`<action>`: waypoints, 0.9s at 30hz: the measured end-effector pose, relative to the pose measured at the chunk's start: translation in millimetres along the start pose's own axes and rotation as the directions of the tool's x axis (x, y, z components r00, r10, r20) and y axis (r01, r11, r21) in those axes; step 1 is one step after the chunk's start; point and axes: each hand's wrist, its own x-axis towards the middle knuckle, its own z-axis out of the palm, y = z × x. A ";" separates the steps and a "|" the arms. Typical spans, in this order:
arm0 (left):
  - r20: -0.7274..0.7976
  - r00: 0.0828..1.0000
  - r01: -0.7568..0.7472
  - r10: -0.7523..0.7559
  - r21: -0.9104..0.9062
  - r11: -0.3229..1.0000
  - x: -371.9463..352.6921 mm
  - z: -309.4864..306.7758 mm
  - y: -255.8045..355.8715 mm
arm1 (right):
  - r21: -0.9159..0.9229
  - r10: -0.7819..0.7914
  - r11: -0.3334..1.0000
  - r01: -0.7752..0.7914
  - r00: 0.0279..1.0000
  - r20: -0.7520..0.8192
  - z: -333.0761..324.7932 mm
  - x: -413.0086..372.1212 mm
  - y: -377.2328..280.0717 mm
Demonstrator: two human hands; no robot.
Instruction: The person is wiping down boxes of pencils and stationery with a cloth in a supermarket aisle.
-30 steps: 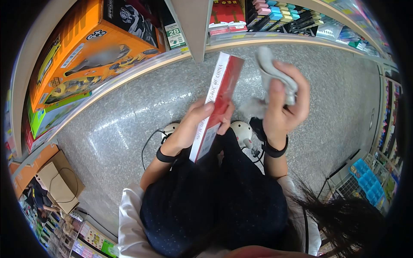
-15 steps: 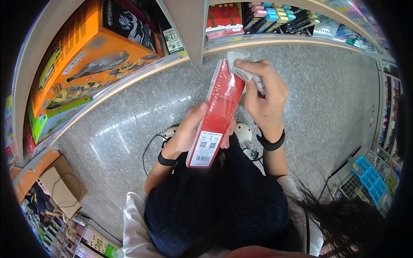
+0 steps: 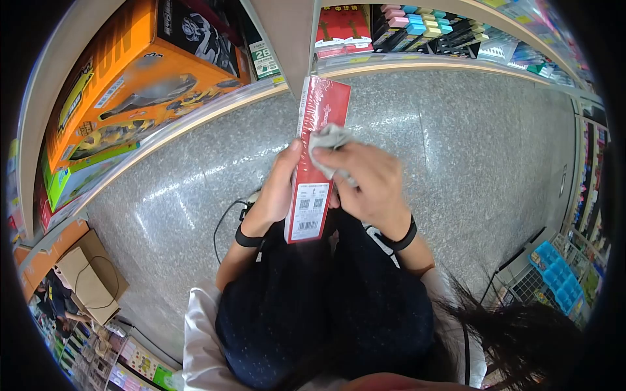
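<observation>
A: Where is the flat red box in glossy clear wrap?

B: Held in the air above the person's lap. Its long side runs away from them toward the beige shelf edge, and its white barcode label is at the near end. It touches nothing but the two hands and the cloth.

A: And the hands?

B: The left hand is clamped on the box's left edge, thumb on the top face, fingers hidden underneath. The right hand is closed over a crumpled grey cloth and presses it onto the red face about halfway along.

A: How would you wipe it well from here?

B: The grip looks right to me: it sits low on the box and leaves the far half bare. The cloth is bunched, though, so probably only a small patch meets the wrap. Flattened under the fingers, it would cover the width in one stroke. I'd press lightly, since thin wrap wrinkles and splits at corners. I'd also stroke lengthwise and brace against the left thumb so the box doesn't pivot.

A: Anything nearby to mind?

B: The far end looks near the shelf that carries a large orange toy carton. Below is the speckled grey stone floor, so a slip would likely mean a hard drop.
</observation>
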 end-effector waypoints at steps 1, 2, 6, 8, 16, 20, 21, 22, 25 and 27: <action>-0.127 0.992 -0.007 0.022 0.113 0.994 0.1 -0.1 0.1 | 0.003 0.035 0.999 -0.035 0.999 0.022 -0.2 -0.4 0.5; -0.132 0.991 -0.004 0.018 0.110 0.994 0.5 -1.9 -2.0 | 0.005 0.072 0.997 -0.072 0.996 0.046 -0.5 -1.2 0.9; -0.191 0.979 -0.001 0.069 0.337 0.942 2.2 -0.9 -4.2 | 0.038 0.085 0.996 -0.082 0.994 -0.069 4.6 3.4 4.1; -0.218 0.961 -0.088 0.171 0.346 0.934 7.0 -6.2 -9.4 | 0.084 0.043 0.995 -0.054 0.991 0.123 5.1 -9.7 -6.4; -0.270 0.956 -0.038 0.110 0.258 0.965 7.0 -3.2 -4.7 | 0.031 -0.132 0.991 0.129 0.967 0.219 -3.8 -5.5 -4.6; -0.419 0.907 0.024 0.029 0.121 0.992 5.1 10.8 5.8 | 0.056 -0.166 0.986 0.160 0.976 0.144 9.5 -17.0 -9.8; -0.237 0.971 0.018 0.006 0.099 0.995 7.9 -3.7 4.9 | 0.130 -0.246 0.968 0.216 0.920 0.304 0.9 -23.6 -17.4; -0.236 0.972 0.017 0.008 0.104 0.994 6.4 -7.7 0.8 | 0.211 -0.339 0.937 0.280 0.878 0.339 4.1 -31.0 -20.8; -0.216 0.966 -0.060 0.143 0.351 0.934 5.7 -4.1 -0.3 | 0.246 -0.421 0.906 0.345 0.800 0.427 -2.3 -26.6 -14.5; -0.214 0.967 -0.068 0.138 0.304 0.950 6.5 -6.4 -2.6 | 0.154 -0.351 0.936 0.315 0.834 0.425 -14.5 -11.1 -6.0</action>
